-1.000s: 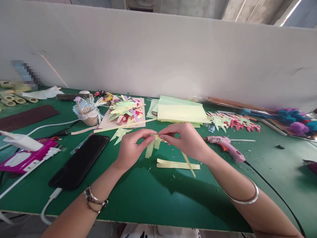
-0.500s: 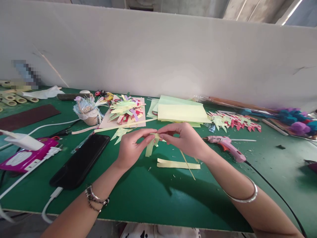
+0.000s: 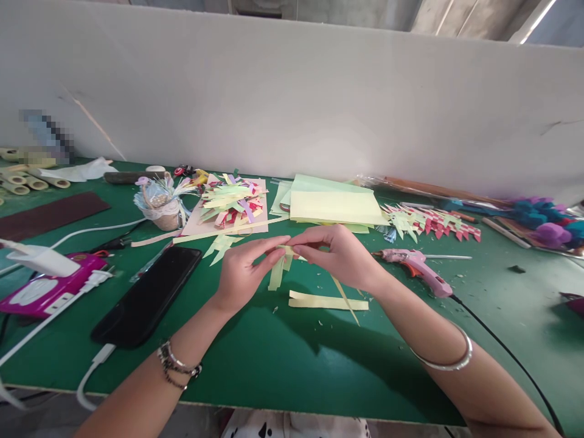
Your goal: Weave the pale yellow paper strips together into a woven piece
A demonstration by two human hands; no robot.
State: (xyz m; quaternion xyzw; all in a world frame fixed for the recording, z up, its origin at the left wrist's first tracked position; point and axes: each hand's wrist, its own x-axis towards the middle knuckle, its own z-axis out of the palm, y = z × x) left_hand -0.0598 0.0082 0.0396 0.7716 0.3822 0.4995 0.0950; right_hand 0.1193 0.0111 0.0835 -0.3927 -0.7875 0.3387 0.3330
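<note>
Between the fingertips of both hands is a pale green-yellow paper strip (image 3: 276, 275), its free ends hanging down toward the table. My left hand (image 3: 244, 267) pinches it from the left, thumb against forefinger. From the other side my right hand (image 3: 340, 252) pinches the same paper, and the fingertips nearly meet. A narrow yellow strip (image 3: 349, 304) slants down from below my right hand. Flat on the green table (image 3: 274, 371) beneath lies a wider cream paper strip (image 3: 326, 300). The fold itself is partly hidden by the fingers.
A pink glue gun (image 3: 422, 267) lies to the right, its cord running forward. On the left are a black phone (image 3: 148, 298) and a magenta power strip (image 3: 59, 286). Behind stand cut paper strips (image 3: 232, 201), paper sheets (image 3: 337, 207), folded paper chains (image 3: 429, 222) and a small basket (image 3: 164, 207).
Both hands keep their pinch on the paper strip, almost in the same place. The view has shifted very slightly; nothing has been let go.
</note>
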